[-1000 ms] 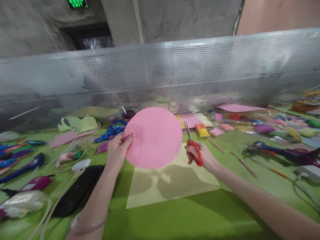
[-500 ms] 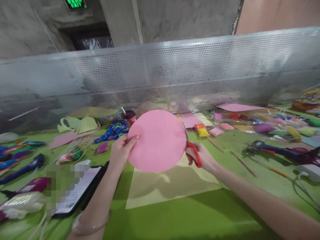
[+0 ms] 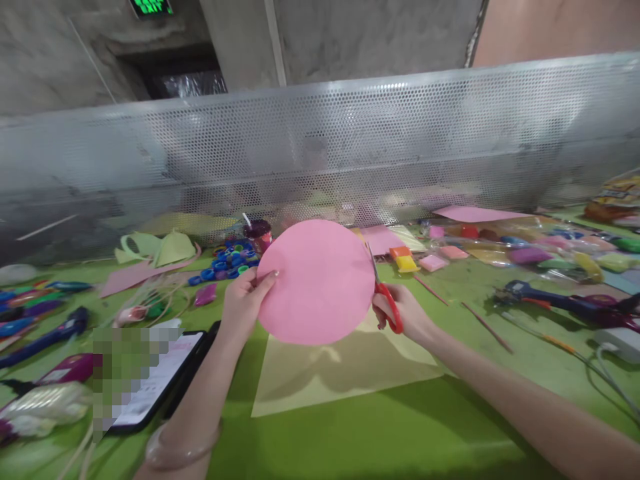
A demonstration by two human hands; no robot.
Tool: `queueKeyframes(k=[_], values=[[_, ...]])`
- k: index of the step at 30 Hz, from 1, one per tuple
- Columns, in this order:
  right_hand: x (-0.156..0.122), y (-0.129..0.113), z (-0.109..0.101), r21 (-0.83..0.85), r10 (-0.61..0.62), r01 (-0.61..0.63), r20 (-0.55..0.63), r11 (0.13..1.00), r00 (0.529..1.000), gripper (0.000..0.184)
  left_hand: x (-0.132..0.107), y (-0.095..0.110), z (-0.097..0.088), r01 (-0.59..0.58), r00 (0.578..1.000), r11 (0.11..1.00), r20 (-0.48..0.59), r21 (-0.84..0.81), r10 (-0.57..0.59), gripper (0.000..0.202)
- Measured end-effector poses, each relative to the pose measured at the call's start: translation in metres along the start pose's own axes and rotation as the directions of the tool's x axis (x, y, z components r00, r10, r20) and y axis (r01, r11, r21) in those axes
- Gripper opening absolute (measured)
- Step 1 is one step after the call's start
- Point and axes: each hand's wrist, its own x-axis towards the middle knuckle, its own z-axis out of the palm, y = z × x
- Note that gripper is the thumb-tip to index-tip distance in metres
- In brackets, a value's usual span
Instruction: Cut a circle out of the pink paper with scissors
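Note:
A round piece of pink paper [image 3: 317,283] is held up above the table, facing me. My left hand [image 3: 245,300] pinches its left edge, thumb in front and the other fingers partly hidden behind. In my right hand [image 3: 400,310] are red-handled scissors [image 3: 390,307], their blades pointing up along the disc's right edge. Whether the blades touch the paper I cannot tell. Below the disc, a pale yellow sheet [image 3: 340,387] lies flat on the green tabletop, with shadows falling across it.
A phone [image 3: 155,380] lies left of my left forearm. Blue rings [image 3: 225,260] and paper offcuts [image 3: 135,273] are behind it. Coloured clay packets [image 3: 405,260] and a dark blue tool [image 3: 555,297] with cables lie right. A perforated metal panel [image 3: 320,147] borders the back.
The pink disc and my left hand have shifted very slightly to the right. The scissors stay at the disc's right edge, with almost no movement.

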Motion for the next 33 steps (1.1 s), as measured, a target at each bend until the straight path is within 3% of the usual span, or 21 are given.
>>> queueKeyframes(k=[22, 33], values=[[-0.0021, -0.0041, 0.0011, -0.002, 0.028, -0.028, -0.002, 1.0, 1.0, 0.023, 0.001, 0.0008, -0.0019, -0.009, 1.0, 1.0, -0.002, 0.012, 0.009, 0.032], [-0.0015, -0.0036, 0.0005, -0.085, 0.014, -0.016, -0.027, 0.996, 1.0, 0.023, 0.0009, 0.0039, -0.0012, -0.029, 0.999, 0.999, 0.021, -0.02, 0.029, 0.027]])
